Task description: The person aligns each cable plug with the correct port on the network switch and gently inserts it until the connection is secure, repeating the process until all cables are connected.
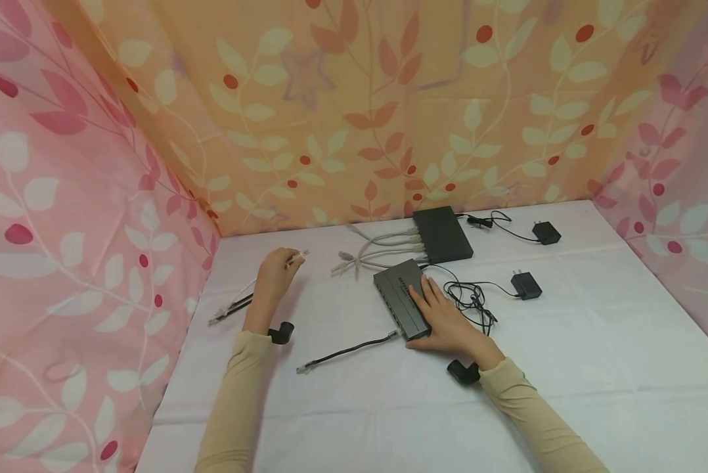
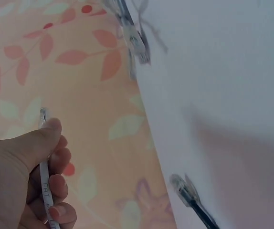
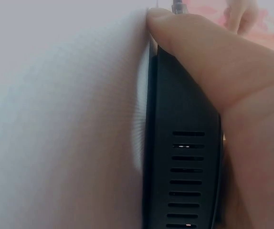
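My left hand (image 1: 276,282) pinches a white Ethernet cable (image 2: 47,191) near its clear plug (image 1: 305,253), raised above the table's left part. The cable runs down through the curled fingers. My right hand (image 1: 445,322) holds the grey network switch (image 1: 398,295) against the table, its fingers over the top and its thumb along the near end. In the right wrist view the thumb lies beside the vented side (image 3: 185,181). A short black Ethernet cable (image 1: 354,350) sits at the switch's nearest port, its other plug loose on the cloth.
Behind stands a black box (image 1: 442,234) with several grey cables (image 1: 383,249) at its left side. Two power adapters (image 1: 527,286) lie to the right with thin black cords (image 1: 475,305). More short cables (image 1: 230,311) lie left of the left hand. Patterned curtains (image 1: 307,131) enclose the white table.
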The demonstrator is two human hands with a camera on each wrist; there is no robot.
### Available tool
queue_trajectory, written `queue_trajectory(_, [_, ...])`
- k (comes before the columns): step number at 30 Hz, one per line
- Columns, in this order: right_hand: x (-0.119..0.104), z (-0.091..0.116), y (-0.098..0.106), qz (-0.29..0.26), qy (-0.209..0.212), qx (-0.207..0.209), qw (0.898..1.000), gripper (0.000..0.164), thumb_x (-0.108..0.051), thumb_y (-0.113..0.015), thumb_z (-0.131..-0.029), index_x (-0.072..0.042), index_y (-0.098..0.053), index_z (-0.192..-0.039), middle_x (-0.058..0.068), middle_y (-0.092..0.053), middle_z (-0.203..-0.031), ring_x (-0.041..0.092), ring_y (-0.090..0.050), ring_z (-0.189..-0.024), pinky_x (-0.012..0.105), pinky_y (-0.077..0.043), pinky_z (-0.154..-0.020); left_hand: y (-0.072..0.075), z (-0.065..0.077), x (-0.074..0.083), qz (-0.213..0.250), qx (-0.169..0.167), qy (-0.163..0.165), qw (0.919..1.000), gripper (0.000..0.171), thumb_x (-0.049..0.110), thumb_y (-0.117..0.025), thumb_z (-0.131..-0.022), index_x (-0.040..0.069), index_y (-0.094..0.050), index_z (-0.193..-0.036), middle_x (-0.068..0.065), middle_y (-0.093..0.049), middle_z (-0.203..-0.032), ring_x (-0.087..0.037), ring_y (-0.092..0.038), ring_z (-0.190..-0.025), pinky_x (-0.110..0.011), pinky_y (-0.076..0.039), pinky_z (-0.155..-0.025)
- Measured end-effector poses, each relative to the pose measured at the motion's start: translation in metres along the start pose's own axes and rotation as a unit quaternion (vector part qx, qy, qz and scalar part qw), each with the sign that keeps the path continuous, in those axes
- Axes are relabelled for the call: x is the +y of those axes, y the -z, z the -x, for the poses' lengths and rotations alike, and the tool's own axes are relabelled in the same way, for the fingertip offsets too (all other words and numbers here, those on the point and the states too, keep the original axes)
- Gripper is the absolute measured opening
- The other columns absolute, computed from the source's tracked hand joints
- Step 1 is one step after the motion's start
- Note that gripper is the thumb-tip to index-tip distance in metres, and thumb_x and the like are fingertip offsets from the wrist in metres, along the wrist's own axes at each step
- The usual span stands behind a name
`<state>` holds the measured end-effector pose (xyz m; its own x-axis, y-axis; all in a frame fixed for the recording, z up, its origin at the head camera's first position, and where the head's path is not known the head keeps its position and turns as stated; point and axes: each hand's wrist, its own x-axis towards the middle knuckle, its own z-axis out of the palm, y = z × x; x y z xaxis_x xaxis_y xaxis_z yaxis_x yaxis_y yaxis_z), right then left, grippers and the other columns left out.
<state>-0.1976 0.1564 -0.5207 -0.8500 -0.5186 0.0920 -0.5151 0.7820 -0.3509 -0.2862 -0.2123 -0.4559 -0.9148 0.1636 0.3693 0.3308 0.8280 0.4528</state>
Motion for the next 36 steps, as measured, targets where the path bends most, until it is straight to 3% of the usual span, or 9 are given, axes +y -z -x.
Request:
queue_trajectory(8, [-0.001, 0.001, 0.000, 0.001, -0.002, 0.000, 1.000, 0.114, -0.065, -0.069, -0.068, -0.006, -0.013, -0.149, 0.025, 0.001, -0.152, 0.043, -0.001, -0.139, 0.062, -0.025, -0.102, -0.009, 0.011, 0.019, 0.018, -0.011, -0.019, 0.9996, 0.025, 0.022, -0.063, -0.089, 0.003, -0.067, -0.105, -0.010, -0.066, -0.090, -0.021, -0.056, -0.073, -0.035, -0.047, -0.065])
queue_trajectory(16, [-0.001, 0.000, 0.000, 0.003, -0.003, -0.001, 1.000, 0.114, -0.066, -0.068, -0.068, -0.006, -0.013, -0.149, 0.025, 0.002, -0.153, 0.043, -0.001, -0.139, 0.061, -0.024, -0.104, -0.015, 0.019, 0.038, 0.060, -0.056, -0.011, 0.9966, 0.030, 0.025, -0.054, -0.095, 0.001, -0.065, -0.109, -0.014, -0.065, -0.101, -0.025, -0.061, -0.087, -0.038, -0.051, -0.075])
queue_trajectory(20, [-0.001, 0.000, 0.000, 0.002, -0.005, -0.003, 1.000, 0.115, -0.066, -0.068, -0.067, -0.007, -0.013, -0.149, 0.024, 0.002, -0.153, 0.043, -0.001, -0.139, 0.062, -0.025, -0.103, -0.017, 0.022, 0.046, 0.068, -0.060, -0.022, 0.9956, 0.032, 0.026, -0.048, -0.097, 0.001, -0.066, -0.107, -0.013, -0.066, -0.101, -0.025, -0.062, -0.092, -0.038, -0.050, -0.079])
queue_trajectory(28, [0.000, 0.000, 0.000, 0.007, -0.002, 0.000, 1.000, 0.114, -0.066, -0.067, -0.068, -0.007, -0.012, -0.149, 0.025, 0.002, -0.153, 0.043, -0.001, -0.140, 0.061, -0.026, -0.102, -0.022, 0.027, 0.059, 0.076, -0.038, -0.042, 0.9955, 0.028, 0.028, -0.053, -0.095, 0.007, -0.066, -0.106, -0.007, -0.066, -0.097, -0.018, -0.059, -0.087, -0.033, -0.050, -0.073])
queue_trajectory(36, [-0.001, 0.000, 0.001, 0.006, 0.000, 0.001, 1.000, 0.115, -0.066, -0.068, -0.068, -0.007, -0.013, -0.149, 0.025, 0.002, -0.153, 0.043, 0.000, -0.140, 0.061, -0.026, -0.102, -0.026, 0.032, 0.069, 0.089, 0.038, -0.098, 0.9905, 0.024, 0.025, -0.065, -0.087, 0.011, -0.069, -0.106, 0.000, -0.062, -0.083, -0.012, -0.054, -0.071, -0.027, -0.047, -0.063])
